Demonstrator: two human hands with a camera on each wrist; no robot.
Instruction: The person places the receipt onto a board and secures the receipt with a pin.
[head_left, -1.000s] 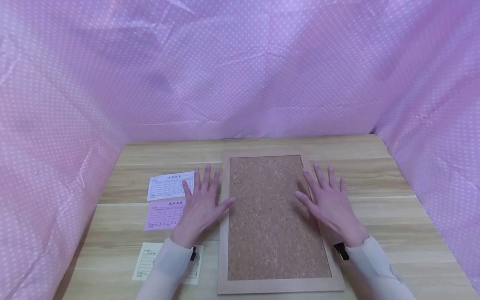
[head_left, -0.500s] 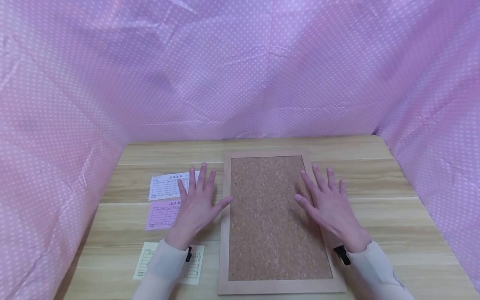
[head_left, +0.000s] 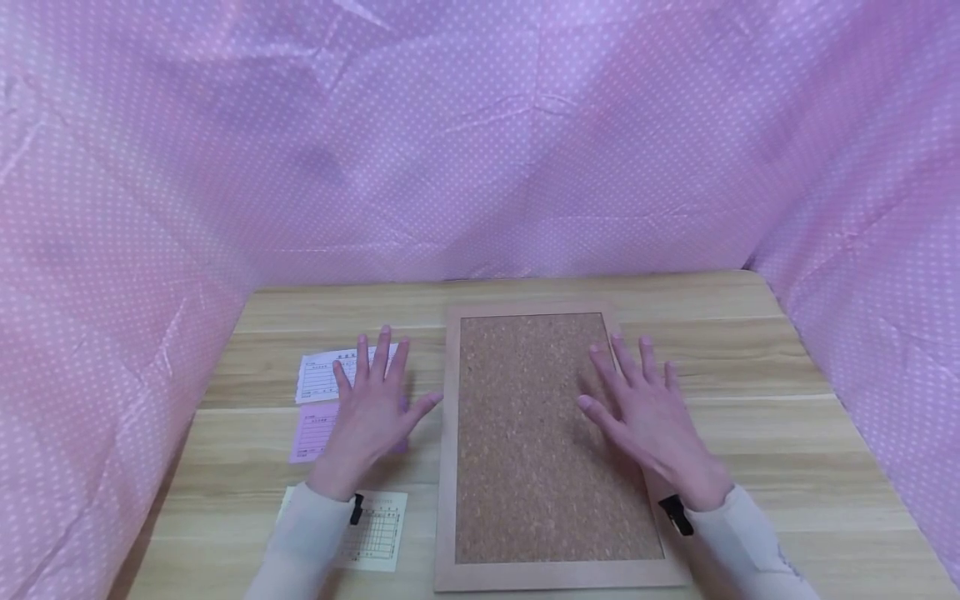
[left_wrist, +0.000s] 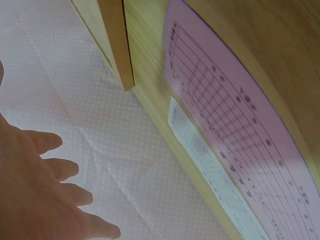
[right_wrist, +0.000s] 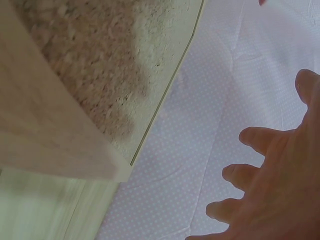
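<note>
A framed cork board (head_left: 555,450) lies flat on the wooden table. My left hand (head_left: 369,421), fingers spread and straight, is over the white form slip (head_left: 315,379) and the pink form slip (head_left: 311,433), left of the board. In the left wrist view the palm side of that hand (left_wrist: 40,185) is apart from the pink slip (left_wrist: 235,120). Above the board's right edge is my right hand (head_left: 656,425), its fingers also spread and holding nothing. The right wrist view has this hand (right_wrist: 280,185) apart from the cork surface (right_wrist: 90,60).
A pale yellow form slip (head_left: 378,533) lies at the near left, partly under my left sleeve in the view. Pink dotted cloth (head_left: 495,167) hangs behind and on both sides of the table (head_left: 787,467). Black straps show at both cuffs.
My left hand has shifted left, away from the board's edge and further over the slips. My right hand has moved slightly left over the board. The slips and board lie where they were.
</note>
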